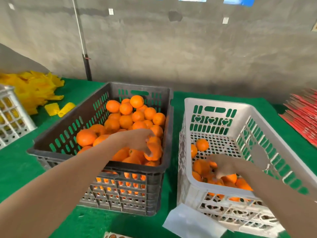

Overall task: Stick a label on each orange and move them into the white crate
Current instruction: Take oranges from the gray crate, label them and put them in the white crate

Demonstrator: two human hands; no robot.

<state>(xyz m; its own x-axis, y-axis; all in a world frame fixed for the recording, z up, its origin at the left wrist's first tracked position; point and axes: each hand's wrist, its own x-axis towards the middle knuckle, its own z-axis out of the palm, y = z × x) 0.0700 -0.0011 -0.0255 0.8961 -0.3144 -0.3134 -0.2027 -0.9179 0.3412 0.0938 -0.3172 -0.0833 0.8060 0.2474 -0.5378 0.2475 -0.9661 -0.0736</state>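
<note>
- Fingers of the left hand are curled round an orange at the lower right of the dark crate, close to that crate's right wall.
- Its arm reaches in from the lower left of the frame and crosses the dark crate's near rim.
- Centre-left in the frame, the dark crate holds a heap of oranges, piled highest toward its far end.
- At the lower right of the frame, the right hand is inside the white crate, low over the fruit at the near end.
- This hand is smeared by motion blur. Its fingers point down toward the fruit, but I cannot tell whether they are apart, together or clasping one.
- Just to the right of the dark crate stands the white crate. A shallow layer of oranges fills its near-left corner, and a single orange lies a little further back by the left wall.
- Both crates rest on a green table cover.
- A pile of yellow bags fills the upper left, and a white lattice crate with yellow contents is cut off at the left edge.
- Along the right edge lies a stack of red sheets.
- At the bottom, a white sheet lies against the white crate's near-left corner.
- On the bottom edge, left of centre, a label sheet is only partly in view.
- Behind everything is a grey wall, with a pole standing against it at the upper left.
</note>
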